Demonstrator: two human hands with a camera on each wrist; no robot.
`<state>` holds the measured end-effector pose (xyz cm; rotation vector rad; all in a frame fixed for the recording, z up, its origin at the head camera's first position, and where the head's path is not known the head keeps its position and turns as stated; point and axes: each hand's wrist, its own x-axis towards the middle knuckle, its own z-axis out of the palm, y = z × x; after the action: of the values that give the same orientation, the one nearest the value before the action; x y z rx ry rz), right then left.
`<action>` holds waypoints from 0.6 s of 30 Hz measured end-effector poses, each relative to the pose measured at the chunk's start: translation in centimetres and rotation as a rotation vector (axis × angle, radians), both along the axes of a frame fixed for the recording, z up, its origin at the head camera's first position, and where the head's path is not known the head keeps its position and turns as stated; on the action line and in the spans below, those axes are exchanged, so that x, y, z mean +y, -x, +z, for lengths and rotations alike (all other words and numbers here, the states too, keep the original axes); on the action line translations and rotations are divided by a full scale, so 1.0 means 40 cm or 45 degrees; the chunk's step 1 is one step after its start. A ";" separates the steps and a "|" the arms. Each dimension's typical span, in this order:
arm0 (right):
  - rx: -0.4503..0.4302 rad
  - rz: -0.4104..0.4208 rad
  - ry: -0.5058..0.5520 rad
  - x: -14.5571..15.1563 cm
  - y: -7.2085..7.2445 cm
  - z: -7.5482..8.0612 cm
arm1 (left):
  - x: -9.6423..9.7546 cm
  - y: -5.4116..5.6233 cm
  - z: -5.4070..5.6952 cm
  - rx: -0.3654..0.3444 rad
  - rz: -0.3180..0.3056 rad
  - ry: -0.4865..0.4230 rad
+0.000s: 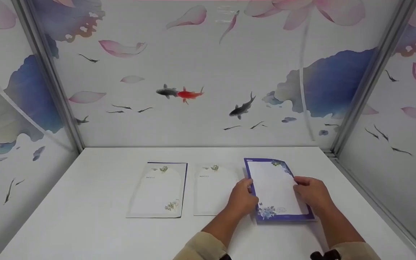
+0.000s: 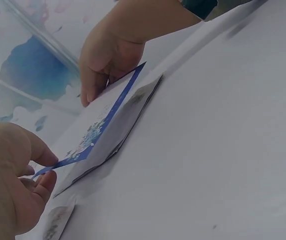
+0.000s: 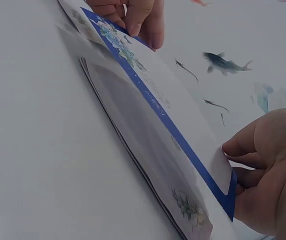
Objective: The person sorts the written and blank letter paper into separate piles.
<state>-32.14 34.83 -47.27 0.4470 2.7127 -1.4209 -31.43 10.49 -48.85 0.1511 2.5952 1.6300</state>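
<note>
A sheet of letter paper (image 1: 276, 187) with a blue-purple border and printed blue flowers is held between both hands at the right of the table. My left hand (image 1: 242, 196) pinches its left edge, thumb on top. My right hand (image 1: 314, 191) pinches the opposite edge, where the sheet curves slightly. Beneath it, both wrist views show a paler flower-printed stack of paper (image 3: 138, 130) lying on the table. The blue-bordered sheet is raised above this stack and tilted.
Left of my hands lies a pale sheet (image 1: 211, 195) with small printed flowers, partly behind my left forearm. Farther left is a similar paper stack (image 1: 157, 198), a blue edge showing beneath. White panels printed with fish and petals enclose the white table (image 1: 96, 195) at the back and sides.
</note>
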 end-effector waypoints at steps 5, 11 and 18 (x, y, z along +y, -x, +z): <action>-0.012 0.031 -0.057 0.028 0.001 -0.013 | 0.033 -0.012 -0.008 0.014 -0.050 0.030; -0.030 0.052 -0.095 0.038 0.007 -0.036 | 0.043 -0.020 -0.016 -0.018 -0.073 0.045; -0.004 0.062 -0.125 0.047 0.007 -0.050 | 0.040 0.000 -0.029 0.052 -0.124 0.113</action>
<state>-32.40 36.71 -49.28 0.3852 2.7799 -1.2783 -31.42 12.08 -50.01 0.3025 2.6388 1.4928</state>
